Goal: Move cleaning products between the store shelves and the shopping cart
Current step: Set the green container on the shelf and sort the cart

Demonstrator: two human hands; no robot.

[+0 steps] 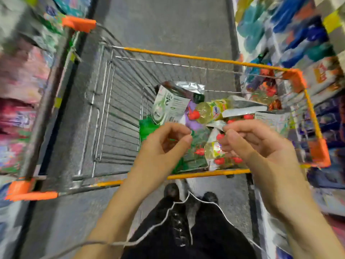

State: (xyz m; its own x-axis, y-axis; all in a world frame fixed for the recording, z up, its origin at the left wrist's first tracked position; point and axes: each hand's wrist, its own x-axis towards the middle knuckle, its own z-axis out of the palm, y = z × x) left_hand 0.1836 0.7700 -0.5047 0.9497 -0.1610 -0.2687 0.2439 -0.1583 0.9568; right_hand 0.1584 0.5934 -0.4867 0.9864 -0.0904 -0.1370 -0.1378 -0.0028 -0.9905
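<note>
Your dark trousers (205, 236) are cut off by the bottom edge. Above them your left hand (164, 144) and right hand (252, 144) hover with curled fingers over the near end of the shopping cart (186, 55). Your left thumb and forefinger nearly meet, and your right fingertips lie against the silver edge of a refill pouch (212, 156), but blur hides whether either hand pinches anything. Cleaning products are heaped in the cart's right half, among them a yellow bottle (211, 111) and a white-and-green pack (168, 107), partly covered by your hands; the shelves (302, 30) are smeared beyond reading.
</note>
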